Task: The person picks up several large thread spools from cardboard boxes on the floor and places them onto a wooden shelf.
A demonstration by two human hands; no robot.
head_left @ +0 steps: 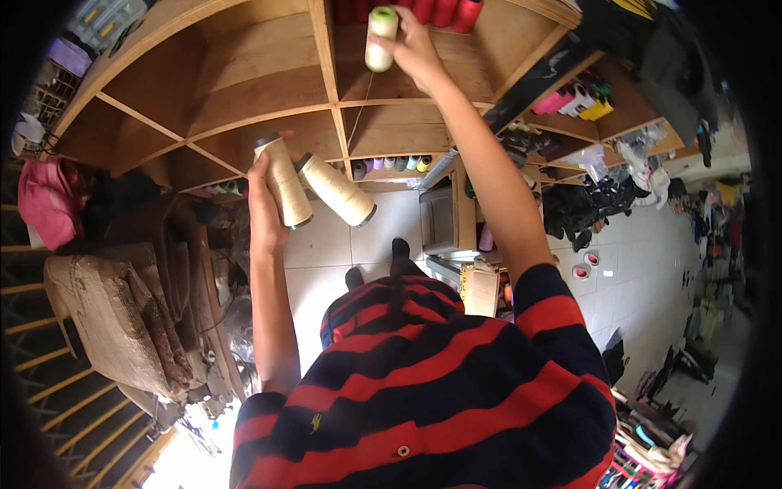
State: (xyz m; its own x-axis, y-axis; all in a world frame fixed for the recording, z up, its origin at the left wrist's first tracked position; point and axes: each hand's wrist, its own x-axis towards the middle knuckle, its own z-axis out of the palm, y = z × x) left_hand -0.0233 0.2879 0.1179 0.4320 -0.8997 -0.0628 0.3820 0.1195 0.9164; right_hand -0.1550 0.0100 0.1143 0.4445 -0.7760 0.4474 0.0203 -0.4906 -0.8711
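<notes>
My left hand (262, 191) is closed on two cream thread spools with dark ends. One cream spool (285, 183) stands nearly upright against the palm; the other cream spool (338, 191) slants down to the right, and the fingers behind it are mostly hidden. Higher up, my right hand (407, 50) grips a pale cream spool with a green top (380, 45) in front of a shelf compartment. A loose thread (358, 114) trails down from that spool past the shelf edge.
A wooden shelf unit (244, 122) with square compartments spans the front. Red spools (444, 12) stand in the upper compartment, small coloured spools (399, 163) in a lower one. Folded brown material (114, 318) and a pink cloth (50, 200) lie at left; a grey stool (440, 220) stands below.
</notes>
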